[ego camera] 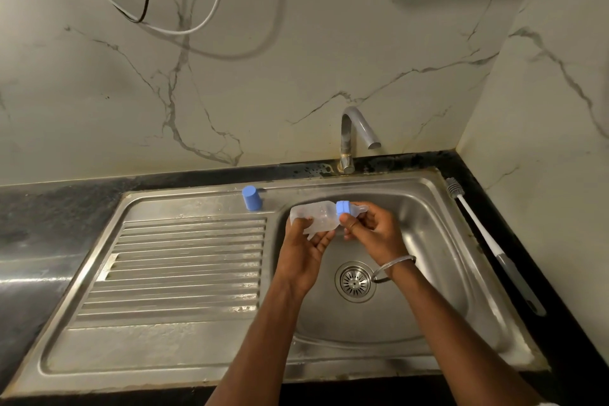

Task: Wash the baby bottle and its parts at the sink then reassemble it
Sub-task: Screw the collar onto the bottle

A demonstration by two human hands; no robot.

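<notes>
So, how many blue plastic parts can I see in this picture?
2. The blue cap stands on the back ledge of the sink, left of the faucet. The blue ring is on the neck of the bottle, pinched by the right hand. More may be hidden.

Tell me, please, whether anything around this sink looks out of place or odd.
Nothing is spilled or broken. Only the loose cables dangling in loops before the wall above the drainboard look odd here.

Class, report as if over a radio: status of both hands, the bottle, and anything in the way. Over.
Left hand holds bottle body over sink. Right hand pinches blue collar. Blue cap off, on ledge. Nothing in the way.
</notes>
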